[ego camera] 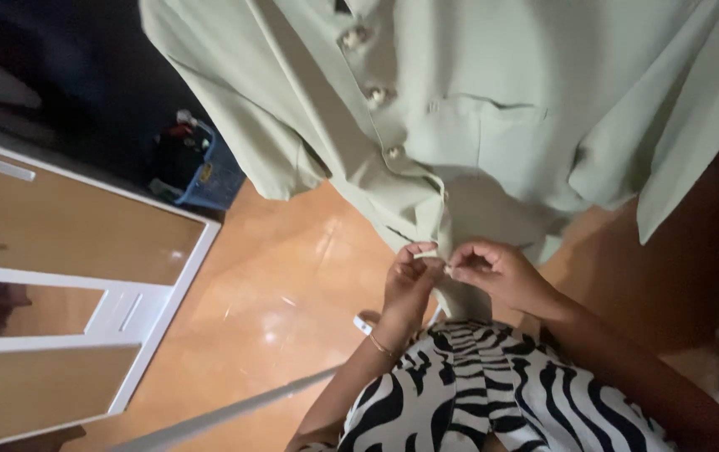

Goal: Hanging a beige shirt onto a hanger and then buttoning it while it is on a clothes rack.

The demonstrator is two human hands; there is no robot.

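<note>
Left hand (pixel 408 280) and right hand (pixel 493 272) meet at frame centre, just below the lower front edge of a pale green shirt (pixel 476 125) hanging overhead. Both hands pinch the shirt's placket hem: left fingers (pixel 423 254) closed narrow on a fold of cloth, right fingertips (pixel 460 266) closed narrow on the cloth facing them, the two hands almost touching. A small pale bit sits between the fingertips; cannot tell if it is a button or a fold. Three buttons (pixel 378 95) run up the placket toward 12 o'clock. A thin bracelet (pixel 381 345) is on the left wrist. Zebra-print garment (pixel 476 393) on the person at 6 o'clock. White-framed door (pixel 83 285) at 9 o'clock, orange tile floor (pixel 276 310) between it and the hands. Blue basket (pixel 204 172) at 10 o'clock, well apart.
</note>
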